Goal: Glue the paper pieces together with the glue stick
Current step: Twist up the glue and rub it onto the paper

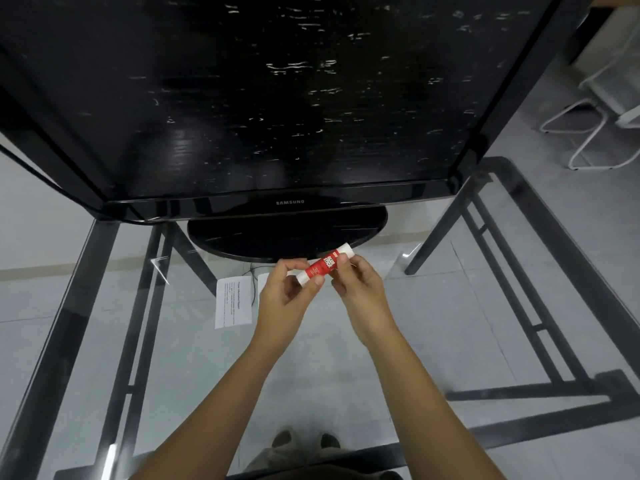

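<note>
A red and white glue stick is held slanted above the glass table, between both hands. My left hand pinches its lower white end with thumb and fingers. My right hand grips its upper part near the white end. A printed white paper piece lies flat on the glass just left of my left hand. A second white piece peeks out behind my left hand, mostly hidden.
A large black monitor on a round black base stands at the back of the glass table. A thin cable lies near the papers. A white chair frame stands on the floor at the right.
</note>
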A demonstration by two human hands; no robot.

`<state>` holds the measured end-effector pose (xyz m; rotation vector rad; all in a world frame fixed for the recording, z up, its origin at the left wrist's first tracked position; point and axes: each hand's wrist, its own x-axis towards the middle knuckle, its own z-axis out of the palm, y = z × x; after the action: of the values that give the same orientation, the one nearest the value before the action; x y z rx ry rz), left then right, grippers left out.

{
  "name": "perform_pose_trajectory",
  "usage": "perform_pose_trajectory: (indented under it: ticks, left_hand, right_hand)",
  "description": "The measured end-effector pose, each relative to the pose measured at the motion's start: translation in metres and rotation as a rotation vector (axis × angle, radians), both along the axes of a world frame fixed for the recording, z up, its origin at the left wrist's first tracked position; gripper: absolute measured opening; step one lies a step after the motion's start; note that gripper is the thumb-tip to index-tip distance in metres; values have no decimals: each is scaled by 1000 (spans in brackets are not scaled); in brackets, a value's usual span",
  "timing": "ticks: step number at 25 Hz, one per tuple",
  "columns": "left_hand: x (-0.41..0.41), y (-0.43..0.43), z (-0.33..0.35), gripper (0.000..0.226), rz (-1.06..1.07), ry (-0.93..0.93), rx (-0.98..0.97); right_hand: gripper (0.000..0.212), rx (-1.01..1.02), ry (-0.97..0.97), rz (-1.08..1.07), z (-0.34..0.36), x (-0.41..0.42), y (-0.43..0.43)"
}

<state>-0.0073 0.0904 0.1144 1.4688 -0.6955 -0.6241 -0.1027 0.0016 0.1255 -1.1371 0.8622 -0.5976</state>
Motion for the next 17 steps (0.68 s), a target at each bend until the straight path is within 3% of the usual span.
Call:
perform_pose_trajectory:
  ticks: [2, 6, 11, 13, 16, 17]
  left_hand:
    - [-3, 5, -2, 22, -2, 51, -28]
    - [1, 7, 2, 31, -14, 356, -21]
    - [8, 11, 11, 22, -101, 319, -33]
    - [6, 11, 14, 15, -122, 71, 29]
    - [3, 12, 5, 17, 80, -960, 19]
    - [2, 13, -1, 19, 119, -1188, -47]
  right_hand:
    - [31, 30, -41, 3, 1, -1, 5]
    - [35, -48, -22, 36, 5, -3, 11]
    - [26, -133, 32, 54, 17, -2, 12]
    - [26, -107, 34, -19, 18, -2, 12]
    - [36, -80, 35, -38, 17, -1, 18]
    - [39, -78, 32, -30, 18, 0, 20]
